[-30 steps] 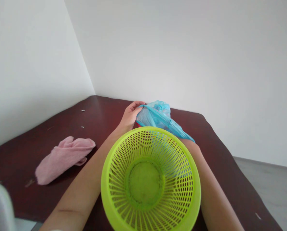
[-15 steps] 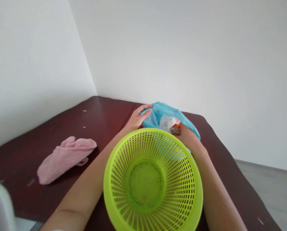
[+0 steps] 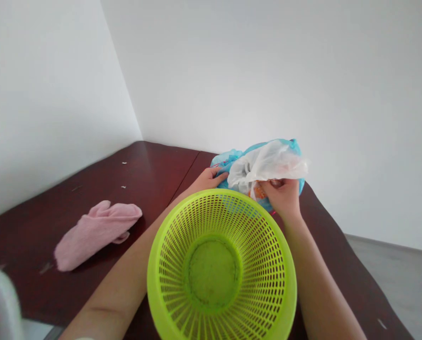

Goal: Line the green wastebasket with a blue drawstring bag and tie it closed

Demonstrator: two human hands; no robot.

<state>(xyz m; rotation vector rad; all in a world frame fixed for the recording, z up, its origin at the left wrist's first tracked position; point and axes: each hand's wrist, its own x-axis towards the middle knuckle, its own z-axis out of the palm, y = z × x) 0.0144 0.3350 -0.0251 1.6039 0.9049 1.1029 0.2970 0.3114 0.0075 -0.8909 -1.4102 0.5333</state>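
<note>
At the far side of the table, my left hand [image 3: 208,179] grips the near left edge of a blue plastic bag [image 3: 228,158], thumb and fingers closed on it. My right hand [image 3: 285,197] holds a crumpled white plastic bag [image 3: 262,163] over the blue one. Something orange shows by my right fingers, in or under the white bag; its kind cannot be made out. Between my forearms, in front of the bags, a lime-green plastic colander [image 3: 267,250] faces me with nothing inside, covering part of the blue bag.
A folded pink cloth [image 3: 97,233] lies on the dark red table [image 3: 154,165] to the left. A blurred white curved object [image 3: 1,297] is at the lower left edge. White walls stand behind and to the left; the floor [image 3: 381,269] shows at right.
My right hand has come up out of the blue bag with the white bag, which now spreads over it. My left hand has shifted slightly down, and its fingers have closed on the blue bag.
</note>
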